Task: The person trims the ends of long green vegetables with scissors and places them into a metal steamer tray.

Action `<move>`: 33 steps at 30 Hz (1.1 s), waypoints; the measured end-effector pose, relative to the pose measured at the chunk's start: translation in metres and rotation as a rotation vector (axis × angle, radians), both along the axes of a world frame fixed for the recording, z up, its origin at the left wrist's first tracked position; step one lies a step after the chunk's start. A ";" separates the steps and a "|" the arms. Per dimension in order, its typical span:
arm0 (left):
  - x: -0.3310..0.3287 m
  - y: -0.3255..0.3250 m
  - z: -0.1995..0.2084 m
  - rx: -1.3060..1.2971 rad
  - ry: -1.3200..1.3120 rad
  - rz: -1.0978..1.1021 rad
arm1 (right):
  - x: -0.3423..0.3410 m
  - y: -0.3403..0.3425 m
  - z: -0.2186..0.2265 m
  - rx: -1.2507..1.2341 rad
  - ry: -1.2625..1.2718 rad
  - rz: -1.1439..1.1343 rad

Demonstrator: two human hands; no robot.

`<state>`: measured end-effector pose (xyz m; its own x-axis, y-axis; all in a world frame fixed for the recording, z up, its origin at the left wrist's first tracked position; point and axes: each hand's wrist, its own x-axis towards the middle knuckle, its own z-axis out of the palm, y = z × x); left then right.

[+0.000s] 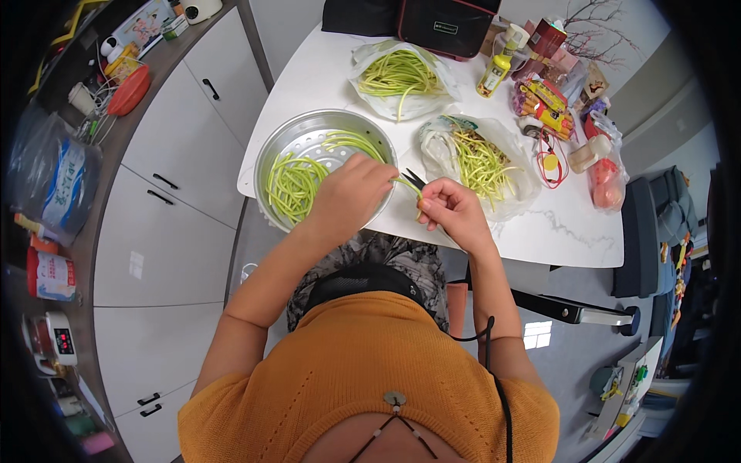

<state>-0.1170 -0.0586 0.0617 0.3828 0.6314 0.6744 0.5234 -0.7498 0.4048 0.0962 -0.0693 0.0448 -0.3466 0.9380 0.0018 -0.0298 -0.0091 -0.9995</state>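
Observation:
My left hand (pixel 351 194) is closed on a green garlic scape (pixel 407 184) over the right rim of a metal colander bowl (pixel 323 117). The scape runs across to the fingertips of my right hand (pixel 455 212), which is closed around small scissors; only their dark pointed blades (pixel 414 180) show beside the scape, and the handles are hidden in my hand. More garlic scapes (pixel 293 187) lie coiled inside the bowl, some partly covered by my left hand. Just right of my right hand, an open plastic bag (pixel 525 181) holds pale green stem pieces (pixel 482 166).
A second plastic bag (pixel 363 96) of long scapes lies farther back, in front of a black and red box (pixel 448 27). A yellow bottle (pixel 494 73), snack packs (pixel 544 108) and a red cord (pixel 552 158) crowd the table's right side. White cabinets (pixel 166 247) stand at left.

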 end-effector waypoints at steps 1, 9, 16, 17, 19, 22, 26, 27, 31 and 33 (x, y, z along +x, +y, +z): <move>0.000 -0.001 -0.005 -0.010 -0.026 0.008 | 0.002 0.001 -0.002 -0.018 0.105 0.022; 0.017 -0.019 -0.026 -0.211 -0.191 0.017 | -0.011 -0.006 -0.010 0.088 0.342 -0.078; 0.020 -0.024 -0.029 -0.356 -0.214 -0.003 | -0.012 -0.009 -0.018 0.206 0.187 -0.158; 0.021 -0.025 -0.029 -0.378 -0.216 -0.006 | -0.012 -0.010 -0.017 0.230 0.171 -0.179; 0.023 -0.028 -0.031 -0.398 -0.211 -0.013 | -0.014 -0.012 -0.015 0.278 0.138 -0.218; 0.025 -0.030 -0.033 -0.403 -0.187 -0.032 | -0.016 -0.011 -0.021 0.355 0.088 -0.300; 0.025 -0.030 -0.035 -0.404 -0.179 -0.039 | -0.013 -0.012 -0.022 0.415 -0.060 -0.364; 0.025 -0.030 -0.034 -0.423 -0.177 -0.030 | -0.013 -0.012 -0.022 0.441 -0.084 -0.377; 0.025 -0.030 -0.026 -0.518 -0.182 0.012 | -0.016 -0.009 -0.022 0.582 -0.142 -0.450; 0.024 -0.029 -0.025 -0.550 -0.183 0.023 | -0.018 -0.011 -0.016 0.559 -0.192 -0.502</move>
